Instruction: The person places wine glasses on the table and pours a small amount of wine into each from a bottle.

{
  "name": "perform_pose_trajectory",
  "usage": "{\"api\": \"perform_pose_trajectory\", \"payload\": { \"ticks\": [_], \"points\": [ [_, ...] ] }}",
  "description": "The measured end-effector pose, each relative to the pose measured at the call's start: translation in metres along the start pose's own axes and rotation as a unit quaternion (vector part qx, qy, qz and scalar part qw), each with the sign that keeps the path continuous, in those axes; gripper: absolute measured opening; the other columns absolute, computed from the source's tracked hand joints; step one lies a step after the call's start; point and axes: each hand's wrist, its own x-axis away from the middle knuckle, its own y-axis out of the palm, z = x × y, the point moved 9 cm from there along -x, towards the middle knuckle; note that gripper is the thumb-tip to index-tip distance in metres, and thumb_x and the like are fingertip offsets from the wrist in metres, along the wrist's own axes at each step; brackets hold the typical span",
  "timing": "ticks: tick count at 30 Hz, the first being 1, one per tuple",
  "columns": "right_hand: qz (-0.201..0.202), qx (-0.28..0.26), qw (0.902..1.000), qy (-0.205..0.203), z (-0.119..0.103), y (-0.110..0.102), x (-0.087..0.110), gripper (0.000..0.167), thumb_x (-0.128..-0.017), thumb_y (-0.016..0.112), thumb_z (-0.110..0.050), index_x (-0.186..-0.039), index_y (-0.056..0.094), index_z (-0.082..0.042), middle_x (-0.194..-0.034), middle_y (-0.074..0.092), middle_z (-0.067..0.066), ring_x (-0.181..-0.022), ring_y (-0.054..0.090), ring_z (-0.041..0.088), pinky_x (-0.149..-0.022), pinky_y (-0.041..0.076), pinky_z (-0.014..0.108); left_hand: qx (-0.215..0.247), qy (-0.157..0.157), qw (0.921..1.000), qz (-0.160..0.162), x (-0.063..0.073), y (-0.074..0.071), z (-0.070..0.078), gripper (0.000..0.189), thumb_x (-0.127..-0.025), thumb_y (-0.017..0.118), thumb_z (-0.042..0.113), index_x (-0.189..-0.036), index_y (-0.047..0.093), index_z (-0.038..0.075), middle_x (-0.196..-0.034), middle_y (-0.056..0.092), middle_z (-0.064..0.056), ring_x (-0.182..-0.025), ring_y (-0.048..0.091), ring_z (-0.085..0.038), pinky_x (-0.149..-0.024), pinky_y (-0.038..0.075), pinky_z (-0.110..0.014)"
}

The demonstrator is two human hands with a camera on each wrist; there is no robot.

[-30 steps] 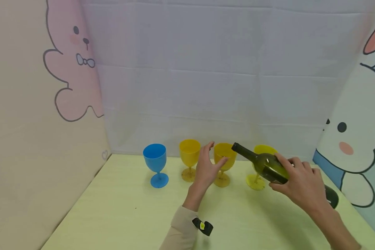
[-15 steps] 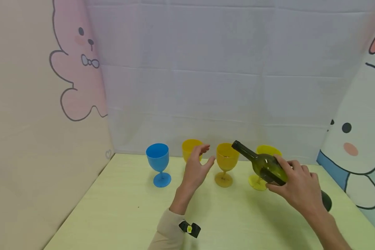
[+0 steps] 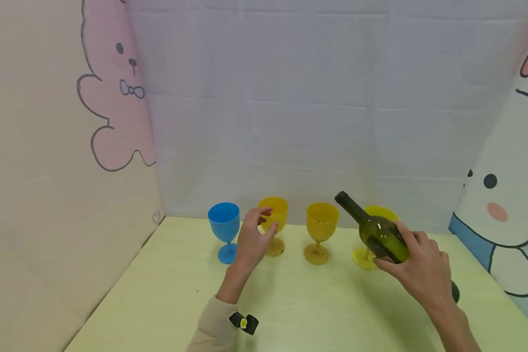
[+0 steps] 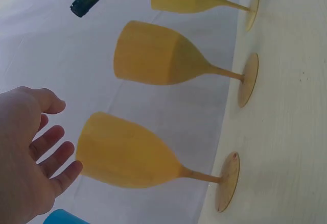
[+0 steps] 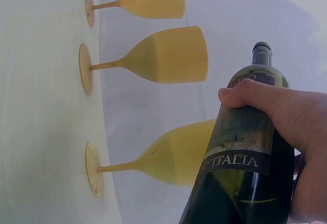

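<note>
Person's left hand [image 3: 253, 239] is just kinda hovering, fingers [image 4: 57, 158] loosely bent, thumb [image 4: 48, 101] spread apart; right hand [image 3: 422, 266] is curled in a grip, both forearms [image 3: 454, 325] reaching forward.

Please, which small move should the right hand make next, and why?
Probably the right hand should shift the bottle slightly left, toward the goblet third from left. The hand already grips the bottle, which is tilted with its neck raised, and in the head view its mouth shows just right of that goblet's rim, not yet over it.
</note>
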Motion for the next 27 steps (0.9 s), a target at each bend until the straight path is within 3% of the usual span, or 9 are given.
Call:
{"api": "perform_pose_trajectory", "payload": {
  "ticks": [5,12,20,27],
  "points": [
    [0.017,-0.012,0.9997,-0.009,-0.006,-0.002,-0.004,0.104,-0.063,0.089,-0.042,-0.15,0.041,-0.014,-0.114,0.054,0.029,-0.094,0.051,0.047,-0.07,0.041,0.063,-0.004,0.006,0.9998,0.019,0.0,-0.012,-0.008,0.036,-0.091,0.071,0.014,-0.125,0.059,0.009,-0.118,0.061,-0.008,-0.103,0.059,-0.027,-0.091,0.054,-0.04],
    [0.011,-0.024,0.9997,0.0,-0.002,0.001,-0.004,0.104,-0.063,0.09,-0.043,-0.15,0.041,-0.011,-0.114,0.054,0.03,-0.094,0.052,0.048,-0.07,0.042,0.064,-0.008,0.001,0.9999,0.011,0.002,-0.016,-0.018,0.042,-0.092,0.07,0.015,-0.13,0.054,0.007,-0.126,0.053,-0.012,-0.115,0.053,-0.032,-0.101,0.049,-0.044],
    [0.007,-0.031,0.9993,0.021,0.004,0.0,-0.005,0.104,-0.064,0.089,-0.044,-0.15,0.04,-0.01,-0.112,0.053,0.031,-0.094,0.051,0.047,-0.07,0.042,0.063,-0.009,-0.027,0.9993,-0.026,-0.004,-0.01,-0.029,0.057,-0.093,0.069,0.023,-0.141,0.043,0.01,-0.143,0.041,-0.01,-0.134,0.04,-0.028,-0.113,0.04,-0.049],
    [0.008,-0.041,0.9988,0.025,0.008,-0.001,-0.006,0.104,-0.064,0.09,-0.043,-0.151,0.04,-0.014,-0.113,0.053,0.031,-0.095,0.051,0.046,-0.071,0.042,0.063,-0.006,-0.055,0.9972,-0.049,-0.01,-0.001,-0.037,0.067,-0.094,0.068,0.029,-0.149,0.032,0.015,-0.154,0.032,-0.008,-0.143,0.034,-0.032,-0.117,0.034,-0.053]
  ]
}}
